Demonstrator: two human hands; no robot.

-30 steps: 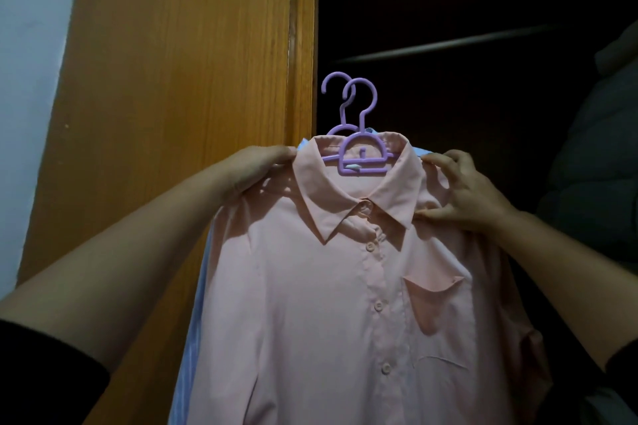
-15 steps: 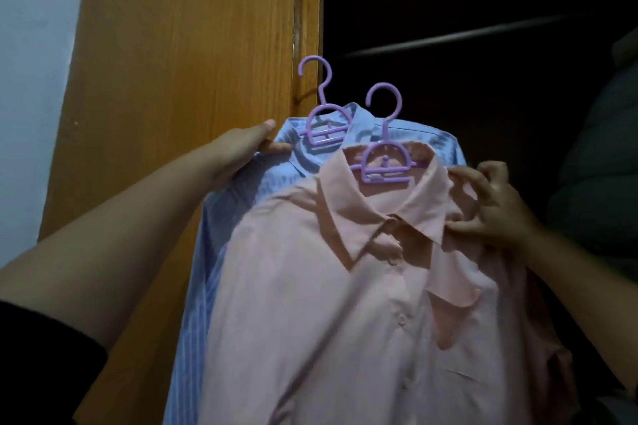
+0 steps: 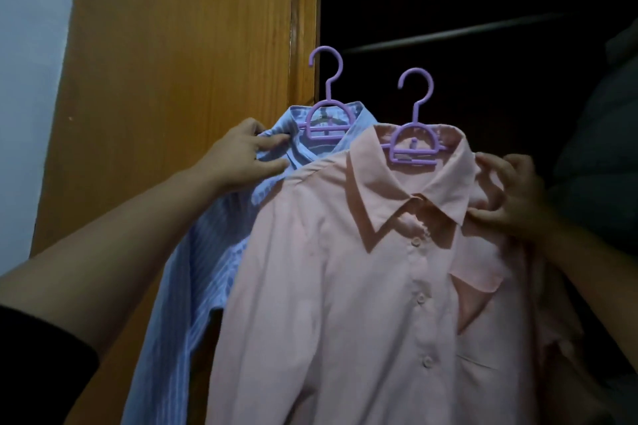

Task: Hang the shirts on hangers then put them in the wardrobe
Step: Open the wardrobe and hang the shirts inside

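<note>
A pink shirt point(image 3: 373, 286) hangs on a purple hanger point(image 3: 412, 134) in front of me. Behind it and to the left, a blue striped shirt point(image 3: 207, 272) sits on a second purple hanger point(image 3: 326, 114). My left hand point(image 3: 241, 157) grips the blue shirt at its left shoulder by the collar. My right hand point(image 3: 514, 197) pinches the pink shirt's right shoulder next to the collar. Both hooks are free in the air, below the wardrobe rail point(image 3: 448, 33).
The wooden wardrobe door point(image 3: 179, 79) stands open on the left, with a pale wall point(image 3: 31, 62) beyond it. The wardrobe's inside is dark. A dark bulky garment point(image 3: 600, 148) hangs at the right.
The two shirts have come apart: the blue one has slid left from behind the pink one, and the pink one has shifted right. Both hangers sit a little lower.
</note>
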